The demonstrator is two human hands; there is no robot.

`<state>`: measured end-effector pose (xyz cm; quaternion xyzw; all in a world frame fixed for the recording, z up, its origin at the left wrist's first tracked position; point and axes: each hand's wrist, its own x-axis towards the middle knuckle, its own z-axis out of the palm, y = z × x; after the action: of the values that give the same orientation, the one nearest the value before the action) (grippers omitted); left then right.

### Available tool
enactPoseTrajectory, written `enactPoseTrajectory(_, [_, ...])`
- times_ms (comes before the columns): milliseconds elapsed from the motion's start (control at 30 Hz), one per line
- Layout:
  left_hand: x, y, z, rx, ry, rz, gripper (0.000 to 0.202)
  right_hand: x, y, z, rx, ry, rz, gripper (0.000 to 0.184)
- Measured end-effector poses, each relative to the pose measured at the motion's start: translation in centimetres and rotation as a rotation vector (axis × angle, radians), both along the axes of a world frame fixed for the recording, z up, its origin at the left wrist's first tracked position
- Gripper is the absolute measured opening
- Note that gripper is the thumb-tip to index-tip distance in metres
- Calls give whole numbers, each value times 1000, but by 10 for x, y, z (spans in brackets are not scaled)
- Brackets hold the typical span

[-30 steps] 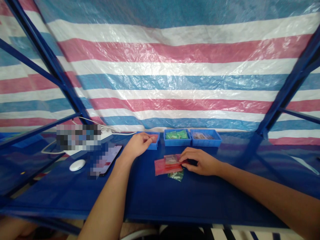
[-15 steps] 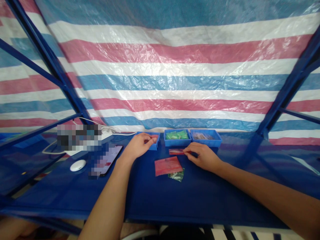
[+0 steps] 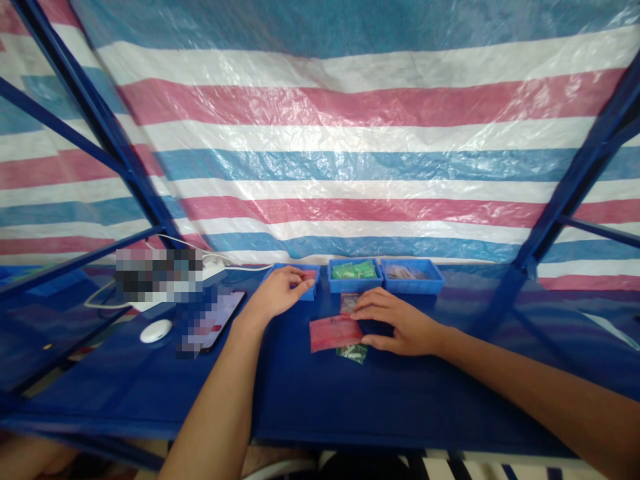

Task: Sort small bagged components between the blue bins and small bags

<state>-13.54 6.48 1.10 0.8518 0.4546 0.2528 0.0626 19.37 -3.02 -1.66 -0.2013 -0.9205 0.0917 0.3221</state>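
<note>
My left hand [image 3: 285, 291] rests over the left blue bin [image 3: 311, 295], its thumb and forefinger apart near a red packet [image 3: 309, 275] inside. The bin hides part of its fingers. My right hand [image 3: 395, 321] is open over the table, thumb and fingers spread at the right end of a flat red plastic bag [image 3: 334, 333]. Its fingertips also reach a small clear packet [image 3: 349, 303] just behind the red bag. A small green-tinted packet [image 3: 353, 353] with pale contents sticks out from under the red bag's front edge.
Beside the left bin stand a blue bin [image 3: 355, 288] of green packets and another blue bin [image 3: 414, 287] of clear packets. To the left lie a phone [image 3: 224, 320], a white rounded object [image 3: 156, 331] and white cables [image 3: 250, 268]. A striped tarp [image 3: 350, 153] hangs behind.
My right hand has moved toward me and its fingers have spread. The narrow red strip it pinched no longer shows; a clear packet lies there. My left hand has hardly moved.
</note>
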Motion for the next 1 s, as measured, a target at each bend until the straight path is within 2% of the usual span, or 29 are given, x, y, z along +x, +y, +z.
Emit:
enactPoseTrajectory(100, [2, -2, 1, 22, 18, 16, 45, -3, 0, -3, 0, -23, 123, 49])
enactPoseTrajectory(200, [7, -6, 4, 77, 36, 28, 46, -5, 0, -7, -25, -40, 176, 48])
enactPoseTrajectory(367, [23, -20, 16, 303, -78, 118, 36, -5, 1, -13, -68, -18, 138, 42])
enactPoseTrajectory(467, [37, -32, 24, 354, -143, 63, 31, -5, 2, -14, -61, 3, 118, 34])
enactPoseTrajectory(600, [59, -49, 27, 311, -189, -131, 27, -5, 3, -12, -47, 39, 121, 26])
enactPoseTrajectory(733, [79, -57, 19, 217, -171, -272, 28, -3, 1, -8, -54, 49, 82, 24])
enactPoseTrajectory(867, [91, -60, 9, 62, -104, -354, 28, 0, 0, -6, -60, 72, -19, 19])
enactPoseTrajectory(1000, [93, -64, 9, -52, -84, -384, 34, 2, 2, -10, -46, 62, -78, 19])
